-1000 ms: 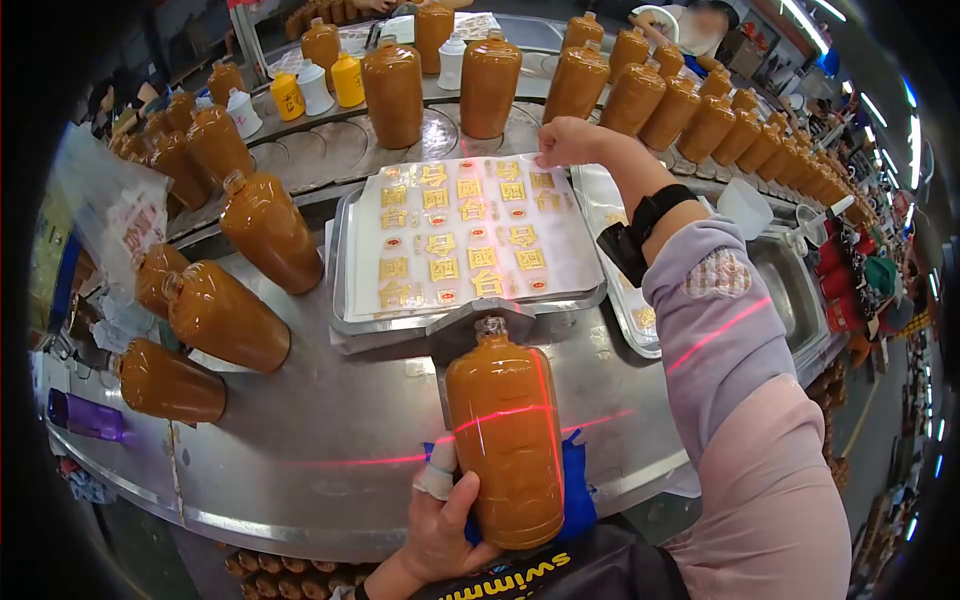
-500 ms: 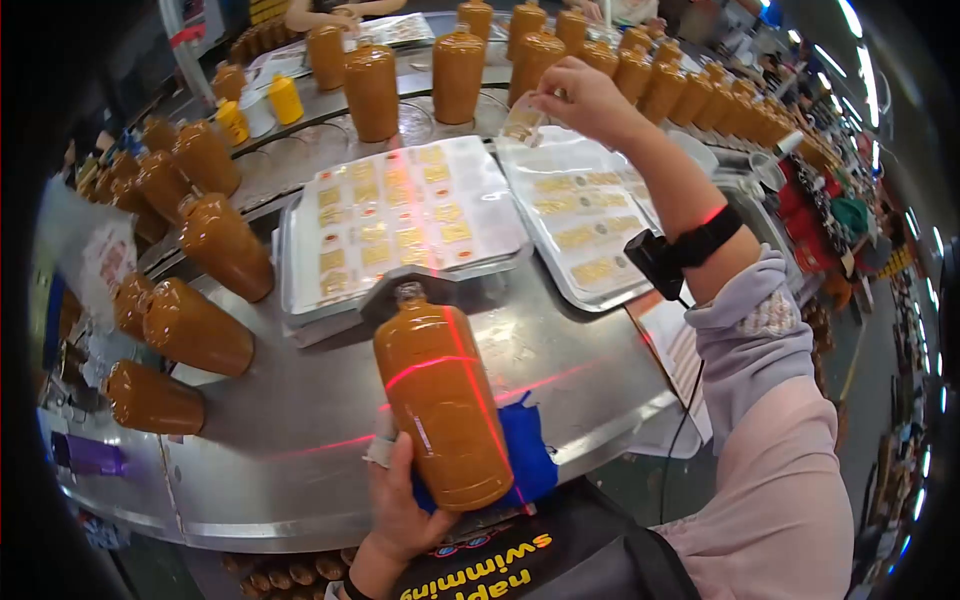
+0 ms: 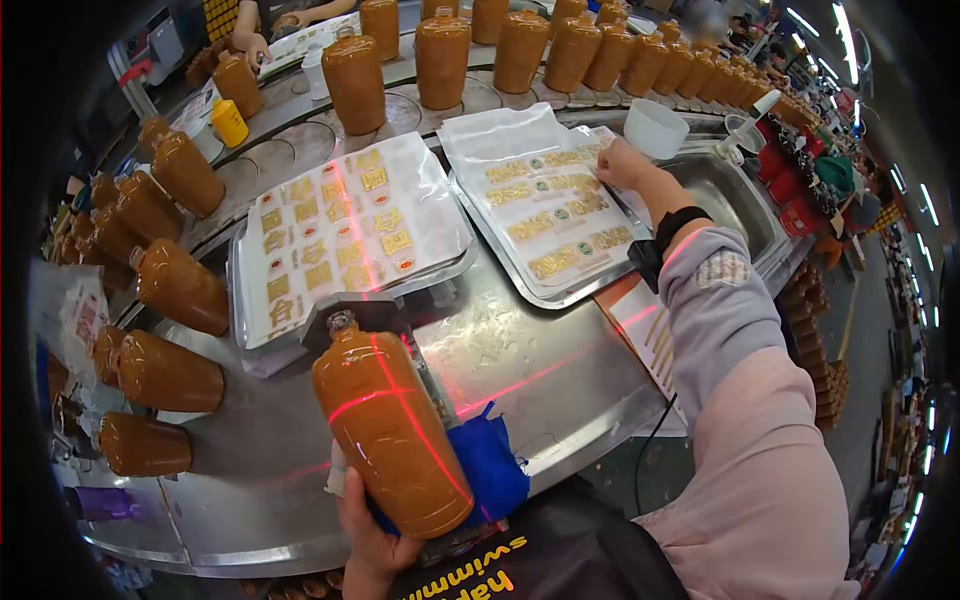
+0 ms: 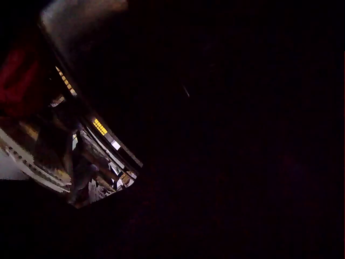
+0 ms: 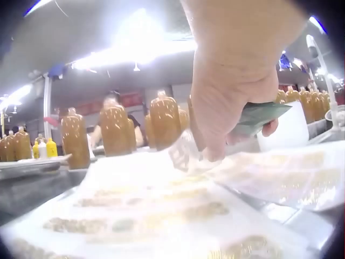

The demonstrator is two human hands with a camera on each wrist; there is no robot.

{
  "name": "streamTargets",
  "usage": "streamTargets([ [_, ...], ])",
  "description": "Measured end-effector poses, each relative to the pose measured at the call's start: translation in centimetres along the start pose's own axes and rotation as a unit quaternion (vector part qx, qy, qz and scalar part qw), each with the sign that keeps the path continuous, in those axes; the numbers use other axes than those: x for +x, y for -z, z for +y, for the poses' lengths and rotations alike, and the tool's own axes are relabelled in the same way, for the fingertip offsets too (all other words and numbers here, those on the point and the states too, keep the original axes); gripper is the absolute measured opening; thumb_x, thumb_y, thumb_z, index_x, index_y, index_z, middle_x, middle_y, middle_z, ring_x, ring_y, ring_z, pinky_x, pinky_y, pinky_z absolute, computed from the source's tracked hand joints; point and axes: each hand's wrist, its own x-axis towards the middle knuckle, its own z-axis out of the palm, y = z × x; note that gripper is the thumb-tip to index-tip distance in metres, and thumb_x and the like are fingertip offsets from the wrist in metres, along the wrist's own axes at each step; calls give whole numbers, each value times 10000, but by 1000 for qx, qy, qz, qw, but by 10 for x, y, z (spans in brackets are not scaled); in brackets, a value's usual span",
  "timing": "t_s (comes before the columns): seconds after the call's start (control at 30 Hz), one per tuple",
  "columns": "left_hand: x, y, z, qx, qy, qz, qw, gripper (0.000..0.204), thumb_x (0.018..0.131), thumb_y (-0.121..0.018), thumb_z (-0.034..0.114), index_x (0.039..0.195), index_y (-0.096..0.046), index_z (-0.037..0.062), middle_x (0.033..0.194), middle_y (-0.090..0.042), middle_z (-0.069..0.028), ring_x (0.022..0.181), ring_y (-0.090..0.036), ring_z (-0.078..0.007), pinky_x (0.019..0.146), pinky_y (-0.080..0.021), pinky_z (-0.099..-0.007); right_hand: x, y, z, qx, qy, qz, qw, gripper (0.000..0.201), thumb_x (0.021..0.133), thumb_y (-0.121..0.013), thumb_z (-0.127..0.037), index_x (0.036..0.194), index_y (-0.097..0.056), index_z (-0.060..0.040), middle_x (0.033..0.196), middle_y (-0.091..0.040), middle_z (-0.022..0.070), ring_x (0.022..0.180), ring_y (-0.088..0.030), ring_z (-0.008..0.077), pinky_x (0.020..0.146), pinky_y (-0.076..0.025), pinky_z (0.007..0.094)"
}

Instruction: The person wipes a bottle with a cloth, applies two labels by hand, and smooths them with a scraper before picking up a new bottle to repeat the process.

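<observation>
A glossy brown bottle [image 3: 395, 435] lies tilted on the support at the table's front, its neck against a grey metal notch [image 3: 350, 312]. My left hand [image 3: 372, 530] holds its lower left side, thumb along the glass and other fingers mostly hidden behind. In the head view, my right hand [image 3: 625, 165] is at the far right corner of the right-hand sheet of gold labels [image 3: 555, 215]. The right wrist view shows this hand [image 5: 232, 91] pinching a thin clear film [image 5: 186, 154], with a dark green piece [image 5: 261, 116] tucked among its fingers. The left wrist view is mostly dark.
Left of the label sheet stands another tray [image 3: 255, 355] with gold and red labels [image 3: 345, 225]. Brown bottles [image 3: 355, 85] line the far side and left. A white tub [image 3: 655, 130] and metal sink [image 3: 740, 195] are at right; blue cloth [image 3: 490, 465] lies beside the held bottle.
My right hand has gone from the left sheet's corner to the right sheet, carrying a clear film. The head view has turned rightward. My left hand stays at the bottle.
</observation>
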Motion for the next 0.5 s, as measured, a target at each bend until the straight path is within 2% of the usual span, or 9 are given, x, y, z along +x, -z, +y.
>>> streamTargets([
  [0.03,-3,0,-1,-5,4,-4,1000,971,845,-726,258,1513,-77,-15,1505,-304,-202,1357,-379,-308,1122,-290,-419,2,-2,-4,-26,-18,-29,999,192,777,-664,-291,853,-721,-125,1014,-672,176,998,-620,322,839,-518,414],
  [0.17,-4,-6,2,-97,16,5,995,985,848,-727,300,1514,-71,-11,1507,-288,-196,1366,-354,-314,1129,-270,-430,2,18,4,6,45,57,997,220,782,-679,-298,862,-722,-98,950,-693,172,911,-652,314,794,-522,418],
  [0.23,-3,-6,3,-62,16,15,998,997,851,-714,366,1514,-73,-11,1515,-266,-197,1383,-321,-313,1135,-251,-442,-6,45,14,68,71,78,992,234,785,-685,-300,862,-720,-82,889,-700,166,850,-666,307,759,-522,417],
  [0.27,-5,-5,2,-52,30,21,998,1002,852,-705,398,1515,-75,-10,1518,-257,-197,1389,-307,-312,1137,-242,-446,-17,58,22,102,59,87,989,267,782,-701,-314,860,-715,-59,812,-697,161,772,-668,299,717,-515,411],
  [0.3,-6,-5,1,-42,44,27,998,1009,852,-697,430,1515,-77,-10,1521,-248,-198,1396,-293,-312,1140,-233,-451,-33,74,27,100,52,95,989,277,781,-705,-316,856,-708,-50,823,-695,160,776,-663,287,714,-510,402],
  [0.37,-14,-5,-4,-36,101,46,993,1021,851,-675,491,1516,-82,-9,1525,-235,-201,1406,-270,-312,1144,-217,-458,-53,83,68,78,45,101,991,269,782,-706,-308,857,-705,-50,826,-696,158,776,-663,287,710,-509,400],
  [0.4,-13,-1,-3,8,106,32,994,1042,850,-637,562,1517,-80,-14,1529,-222,-199,1411,-263,-314,1145,-221,-454,-64,86,90,87,-3,69,994,258,794,-705,-306,856,-697,-56,819,-687,143,776,-652,270,710,-503,394],
  [0.47,-22,-1,-5,-3,131,49,990,1050,851,-624,580,1517,-75,-19,1529,-224,-199,1414,-261,-315,1147,-220,-452,-91,81,135,110,-98,3,989,239,817,-703,-302,853,-681,-67,806,-669,115,775,-630,236,712,-491,382],
  [0.5,-23,-3,-7,-9,143,60,988,1055,851,-617,589,1517,-73,-21,1530,-225,-199,1416,-260,-316,1148,-220,-451,-106,77,154,92,-121,-12,988,255,797,-703,-311,862,-692,-64,826,-682,126,786,-643,257,721,-498,387],
])
